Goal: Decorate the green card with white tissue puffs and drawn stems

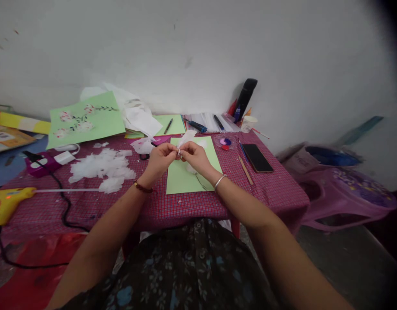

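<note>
My left hand and my right hand meet fingertip to fingertip, both pinching a small piece of white tissue paper. Part of the tissue sticks up behind the fingers; the pinched end is mostly hidden. Below the hands lies a light green sheet of paper with a thin drawn stem and a pale white patch on it. Left of my left hand is a heap of torn white tissue pieces. More crumpled tissue sits just behind that hand.
A yellow glue gun with a black cord lies at left by a purple power strip. Behind stands a green flower picture. To the right are a phone, a wooden stick, a paint palette and a paper cup.
</note>
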`<action>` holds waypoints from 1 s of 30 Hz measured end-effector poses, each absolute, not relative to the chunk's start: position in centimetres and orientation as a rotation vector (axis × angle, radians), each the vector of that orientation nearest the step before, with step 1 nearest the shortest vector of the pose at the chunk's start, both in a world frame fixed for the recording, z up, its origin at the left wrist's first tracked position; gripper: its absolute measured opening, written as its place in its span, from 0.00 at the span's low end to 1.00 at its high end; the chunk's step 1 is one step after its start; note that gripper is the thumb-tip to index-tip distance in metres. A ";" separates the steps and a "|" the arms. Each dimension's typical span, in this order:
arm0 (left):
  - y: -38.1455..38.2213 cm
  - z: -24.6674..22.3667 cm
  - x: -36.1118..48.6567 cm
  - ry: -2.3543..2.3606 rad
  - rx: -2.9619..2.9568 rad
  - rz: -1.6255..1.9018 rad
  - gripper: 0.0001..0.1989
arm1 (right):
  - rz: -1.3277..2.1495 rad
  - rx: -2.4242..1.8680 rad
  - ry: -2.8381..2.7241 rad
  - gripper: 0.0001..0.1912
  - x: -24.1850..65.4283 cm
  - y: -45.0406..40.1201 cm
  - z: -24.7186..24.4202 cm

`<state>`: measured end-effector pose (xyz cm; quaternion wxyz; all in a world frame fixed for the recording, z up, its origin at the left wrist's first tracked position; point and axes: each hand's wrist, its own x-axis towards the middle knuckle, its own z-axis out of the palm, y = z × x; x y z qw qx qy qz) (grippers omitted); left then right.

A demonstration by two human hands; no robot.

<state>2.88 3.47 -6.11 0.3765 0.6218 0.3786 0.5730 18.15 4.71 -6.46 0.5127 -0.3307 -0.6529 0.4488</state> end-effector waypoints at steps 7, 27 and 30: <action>3.3 -6.0 2.9 0.992 1.644 1.461 0.03 | 1.089 -0.758 -1.541 0.06 18.3 4.6 -6.1; 3.4 -5.9 2.6 1.058 1.671 1.354 0.06 | 1.101 -0.848 -1.568 0.06 18.3 4.4 -5.5; 3.3 -6.0 2.6 1.079 1.676 1.364 0.06 | 1.101 -0.830 -1.581 0.06 18.2 4.3 -5.5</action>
